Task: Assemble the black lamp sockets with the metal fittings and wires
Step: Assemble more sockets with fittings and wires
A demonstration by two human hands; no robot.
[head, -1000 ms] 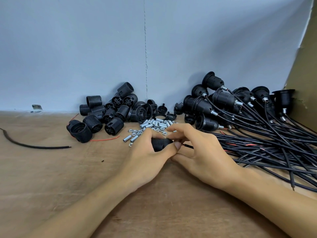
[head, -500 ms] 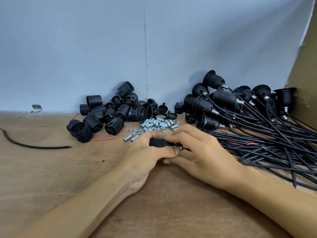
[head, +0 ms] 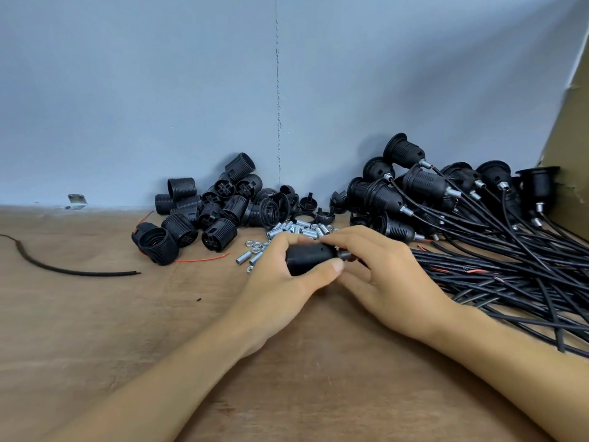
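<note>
My left hand (head: pixel 277 282) grips a black lamp socket (head: pixel 307 257) lying sideways just above the wooden table, thumb under it and fingers over the top. My right hand (head: pixel 387 275) pinches the small fitting at the socket's right end (head: pixel 345 255), where a black wire leaves toward the right. Loose metal fittings and nuts (head: pixel 294 229) lie scattered just behind my hands. A pile of empty black socket shells (head: pixel 210 207) sits at the back left. Finished sockets with wires (head: pixel 424 186) are heaped at the back right.
The black wires (head: pixel 510 275) fan across the right side of the table. A loose black cable piece (head: pixel 63 269) and a thin red wire (head: pixel 200 259) lie on the left. A cardboard wall (head: pixel 570 129) stands at the far right, a blue wall behind.
Both hands have lifted and turned the socket slightly, so more of its black body shows now. My right fingers have shifted onto the fitting at its end.
</note>
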